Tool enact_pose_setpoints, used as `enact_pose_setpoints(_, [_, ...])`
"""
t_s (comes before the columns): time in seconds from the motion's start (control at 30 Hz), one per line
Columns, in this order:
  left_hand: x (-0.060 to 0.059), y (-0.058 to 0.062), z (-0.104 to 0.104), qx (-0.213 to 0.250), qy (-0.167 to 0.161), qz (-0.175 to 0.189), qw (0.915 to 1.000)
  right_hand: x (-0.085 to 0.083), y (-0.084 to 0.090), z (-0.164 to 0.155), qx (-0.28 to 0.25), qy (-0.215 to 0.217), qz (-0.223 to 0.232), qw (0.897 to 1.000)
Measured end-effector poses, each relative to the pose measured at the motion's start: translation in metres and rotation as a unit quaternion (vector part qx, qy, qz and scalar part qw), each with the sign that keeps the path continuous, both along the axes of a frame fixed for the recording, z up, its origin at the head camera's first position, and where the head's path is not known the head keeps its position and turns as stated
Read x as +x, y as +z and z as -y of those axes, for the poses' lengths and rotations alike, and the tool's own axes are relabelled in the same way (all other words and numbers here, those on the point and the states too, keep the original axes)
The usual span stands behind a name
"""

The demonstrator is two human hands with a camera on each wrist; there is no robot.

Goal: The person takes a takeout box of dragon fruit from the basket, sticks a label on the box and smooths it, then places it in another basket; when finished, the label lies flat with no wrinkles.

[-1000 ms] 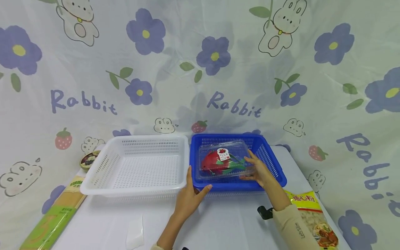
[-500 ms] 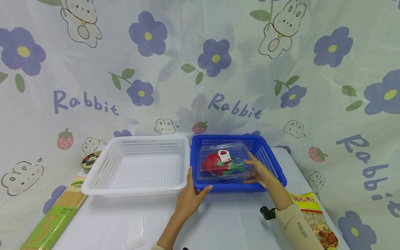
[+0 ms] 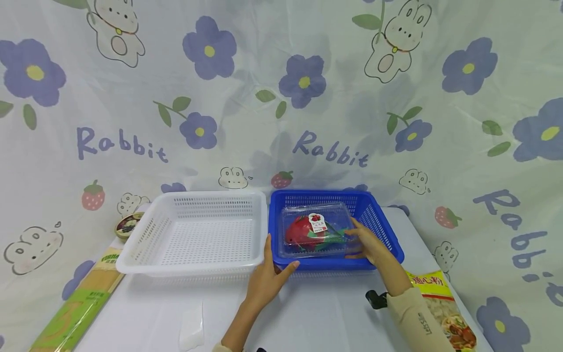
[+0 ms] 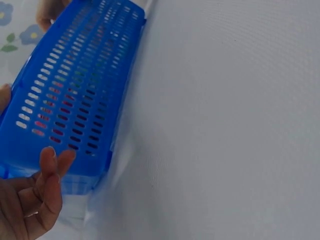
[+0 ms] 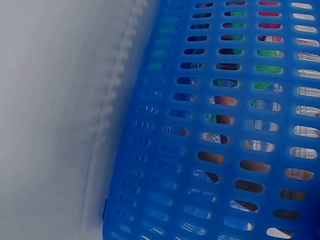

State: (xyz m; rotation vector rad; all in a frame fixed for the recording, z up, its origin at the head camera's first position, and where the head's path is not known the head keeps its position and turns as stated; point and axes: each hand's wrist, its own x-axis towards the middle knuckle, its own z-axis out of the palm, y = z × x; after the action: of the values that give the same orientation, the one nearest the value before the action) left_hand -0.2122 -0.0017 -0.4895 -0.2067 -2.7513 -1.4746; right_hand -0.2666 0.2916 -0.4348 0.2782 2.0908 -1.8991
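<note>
A clear plastic box (image 3: 314,230) with a red dragon fruit and a tag inside lies low in the blue basket (image 3: 381,230). My right hand (image 3: 367,243) reaches into the basket and grips the box's right end, thumb on top. My left hand (image 3: 269,274) rests against the basket's front left corner, fingers straight up its side and thumb along the front. In the left wrist view the basket's slotted wall (image 4: 75,90) fills the left, with my left hand's fingers (image 4: 35,200) at its near corner. The right wrist view shows the basket wall (image 5: 165,165) close up, with red and green showing through the slots.
A white basket (image 3: 193,234) stands touching the blue one on the left. A small round tin (image 3: 127,226) and a long green packet (image 3: 79,303) lie at the far left. A pasta bag (image 3: 444,313) lies at the right, a white piece (image 3: 191,327) in front.
My right hand has lowered the clear box a little deeper into the blue basket. The left hand has stayed at the corner.
</note>
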Motion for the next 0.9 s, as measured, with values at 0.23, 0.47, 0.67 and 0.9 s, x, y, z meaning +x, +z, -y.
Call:
enact_pose_setpoints(0.23, [0.0, 0.0, -0.001, -0.009, -0.001, 0.001, 1.0, 0.0, -0.001, -0.001, 0.042, 0.007, 0.006, 0.999])
enact_pose_setpoints(0.47, [-0.001, 0.0, 0.002, -0.014, -0.004, -0.003, 0.9999, -0.001, -0.001, 0.001, 0.05, 0.004, 0.011, 0.999])
enact_pose_setpoints(0.67, [-0.004, 0.001, 0.008, -0.014, 0.002, -0.007, 0.9999, -0.009, -0.001, 0.011, 0.089, -0.009, 0.001, 0.996])
enact_pose_setpoints(0.9, [-0.001, 0.009, 0.017, 0.03, -0.034, 0.01, 0.9989, -0.011, 0.002, 0.02, 0.158, -0.035, -0.024, 0.987])
